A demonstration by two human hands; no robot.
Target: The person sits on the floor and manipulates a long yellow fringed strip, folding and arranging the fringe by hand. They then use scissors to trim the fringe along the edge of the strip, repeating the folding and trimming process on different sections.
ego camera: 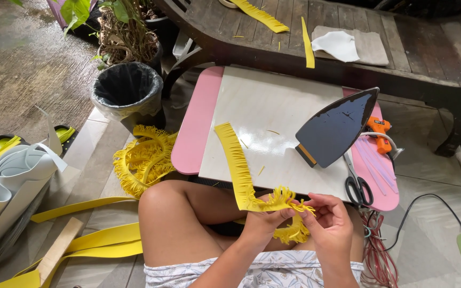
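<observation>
Fringed yellow foam strip [241, 176], light and floppy by the look of it, trails off the tabletop [257, 106] into the lap, left hand [262, 224] and right hand [331, 221] both pinching its curled end, best held along the uncut edge, upturned iron [337, 128] just beyond.

Tiled floor [428, 176]; dark wooden bench [401, 48]; pink low table [193, 128]; daylight.

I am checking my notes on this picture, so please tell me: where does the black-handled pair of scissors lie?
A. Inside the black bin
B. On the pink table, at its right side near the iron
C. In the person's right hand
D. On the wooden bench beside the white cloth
B: the scissors lie on the pink table, just below the upright iron, while both hands hold the yellow fringed strip.
</observation>
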